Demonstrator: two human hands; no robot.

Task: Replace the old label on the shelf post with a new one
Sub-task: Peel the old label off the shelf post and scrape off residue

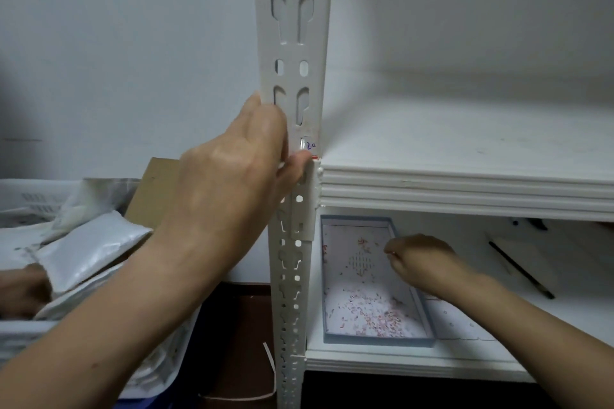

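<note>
Head view: left hand (232, 169) is gripping shelf post (292, 53), old label (311, 145) still on
Right hand (422, 262) is curling, grasp unclear

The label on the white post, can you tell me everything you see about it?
The label is a small white sticker with blue handwriting and a red strip along its bottom. It sits on the shelf post, just above the upper shelf board. Its left edge looks lifted, and the left hand seems to pinch it there.
</note>
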